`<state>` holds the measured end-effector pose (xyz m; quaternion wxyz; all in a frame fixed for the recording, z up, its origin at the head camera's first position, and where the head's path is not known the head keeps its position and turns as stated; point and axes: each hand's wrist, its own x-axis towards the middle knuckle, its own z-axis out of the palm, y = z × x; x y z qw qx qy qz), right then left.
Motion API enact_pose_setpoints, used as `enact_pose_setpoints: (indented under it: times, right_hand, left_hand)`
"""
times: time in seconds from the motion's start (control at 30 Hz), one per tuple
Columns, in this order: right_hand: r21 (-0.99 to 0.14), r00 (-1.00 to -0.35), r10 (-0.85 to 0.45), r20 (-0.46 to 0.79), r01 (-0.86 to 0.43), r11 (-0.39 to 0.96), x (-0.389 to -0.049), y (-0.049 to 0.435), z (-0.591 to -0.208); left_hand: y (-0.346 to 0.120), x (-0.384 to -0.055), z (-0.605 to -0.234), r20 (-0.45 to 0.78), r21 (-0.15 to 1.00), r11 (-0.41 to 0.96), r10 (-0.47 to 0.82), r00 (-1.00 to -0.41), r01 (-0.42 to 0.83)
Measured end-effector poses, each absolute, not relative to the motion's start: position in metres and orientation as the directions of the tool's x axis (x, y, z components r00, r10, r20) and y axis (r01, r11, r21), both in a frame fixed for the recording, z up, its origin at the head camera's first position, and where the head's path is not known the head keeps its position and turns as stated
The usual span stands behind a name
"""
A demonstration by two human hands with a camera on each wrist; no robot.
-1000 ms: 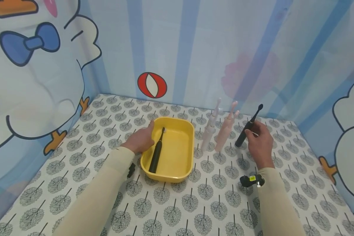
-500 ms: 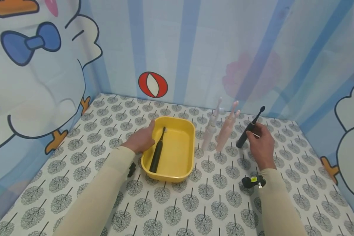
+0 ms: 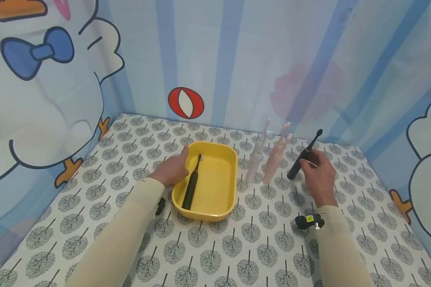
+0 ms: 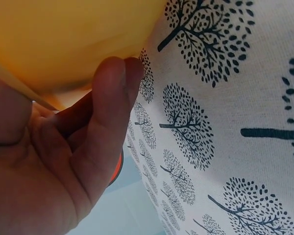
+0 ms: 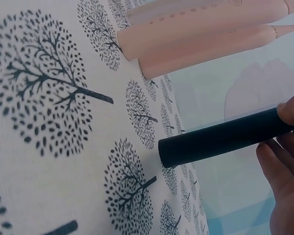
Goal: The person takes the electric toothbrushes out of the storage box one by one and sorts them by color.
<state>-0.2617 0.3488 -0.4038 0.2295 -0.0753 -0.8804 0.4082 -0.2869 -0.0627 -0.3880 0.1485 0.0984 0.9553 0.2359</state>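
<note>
In the head view my left hand [image 3: 170,169] grips the left rim of a yellow plastic tray [image 3: 215,181], thumb over the edge. The left wrist view shows the curled fingers [image 4: 105,117] under the tray's outer side. A black electric toothbrush [image 3: 191,187] lies inside the tray, along its left side. To the right, my right hand [image 3: 319,173] pinches another black electric toothbrush [image 5: 215,139] between thumb and fingers, brush head up and leaning right. Whether its base touches the cloth I cannot tell. Pink electric toothbrushes [image 3: 274,161] stand upright just left of it.
Beside the pink ones, pale whitish electric toothbrushes [image 3: 255,161] stand upright, between the tray and my right hand. A tree-patterned cloth [image 3: 237,255] covers the table. A printed curtain [image 3: 136,59] rises behind and along both sides.
My right hand and its black toothbrush have sunk very slightly. My left hand stays on the tray, which keeps its place.
</note>
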Motion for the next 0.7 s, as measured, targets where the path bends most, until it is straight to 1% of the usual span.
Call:
enact_pose_setpoints:
  times: [0.43,0.7]
  right_hand:
    - [-0.748,-0.862,0.349,0.368,-0.051,0.662,-0.243,0.353,-0.398]
    - [-0.737,-0.863,0.341,0.373,-0.053,0.673,-0.222,0.344,-0.393]
  left_hand:
    - [-0.062,-0.288,-0.390,-0.242,0.479,0.871,0.247,-0.938,0.106]
    - [-0.062,-0.290,-0.392,-0.238,0.470,0.874,0.257,-0.937,0.121]
